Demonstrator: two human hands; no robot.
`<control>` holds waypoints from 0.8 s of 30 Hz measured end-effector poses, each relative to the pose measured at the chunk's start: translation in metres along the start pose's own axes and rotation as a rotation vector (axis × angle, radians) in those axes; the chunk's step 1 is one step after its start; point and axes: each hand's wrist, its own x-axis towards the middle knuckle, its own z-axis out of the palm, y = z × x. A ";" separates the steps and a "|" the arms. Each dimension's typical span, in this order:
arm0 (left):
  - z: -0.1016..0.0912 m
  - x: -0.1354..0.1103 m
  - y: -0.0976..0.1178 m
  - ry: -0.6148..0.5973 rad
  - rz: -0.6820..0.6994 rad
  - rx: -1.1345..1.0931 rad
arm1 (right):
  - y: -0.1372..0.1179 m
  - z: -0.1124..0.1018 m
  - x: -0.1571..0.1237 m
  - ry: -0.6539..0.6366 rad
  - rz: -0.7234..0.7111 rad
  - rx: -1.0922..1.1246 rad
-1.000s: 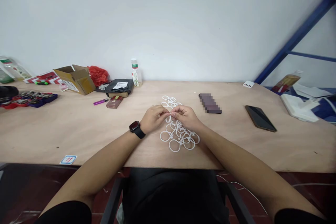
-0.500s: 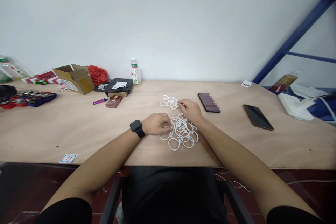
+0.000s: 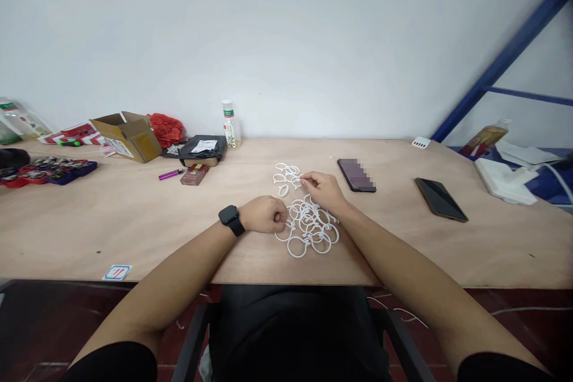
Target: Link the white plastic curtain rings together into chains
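Note:
A near pile of white plastic rings [image 3: 308, 230] lies on the wooden table [image 3: 134, 221] before me. A smaller far cluster of white rings [image 3: 286, 174] sits just behind it. My left hand [image 3: 264, 215], with a black watch on its wrist, rests curled at the left edge of the near pile, fingertips pinched at a ring there. My right hand [image 3: 323, 189] reaches over the near pile, its fingers pinched on a small white ring at the right side of the far cluster.
Two dark phones [image 3: 357, 175] [image 3: 441, 199] lie to the right. At back left are a bottle [image 3: 230, 124], black parcel [image 3: 203, 148], cardboard box [image 3: 128, 134], purple lighter [image 3: 170, 174] and a red pack [image 3: 194, 173]. A blue frame [image 3: 505, 59] rises at right.
My hands, joined over the near pile a second ago, have parted. The right hand moved out to the far cluster; the left hand dropped to the near pile's left edge and curled.

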 end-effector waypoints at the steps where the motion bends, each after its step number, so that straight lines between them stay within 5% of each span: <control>1: -0.001 0.000 0.000 0.016 -0.002 -0.005 | -0.001 0.000 0.000 -0.017 -0.008 0.004; 13: -0.003 0.000 -0.007 0.468 -0.103 0.081 | -0.025 -0.002 -0.009 -0.209 -0.086 0.154; 24: 0.001 0.002 -0.012 0.605 -0.055 0.095 | -0.032 0.001 -0.014 -0.245 -0.041 0.241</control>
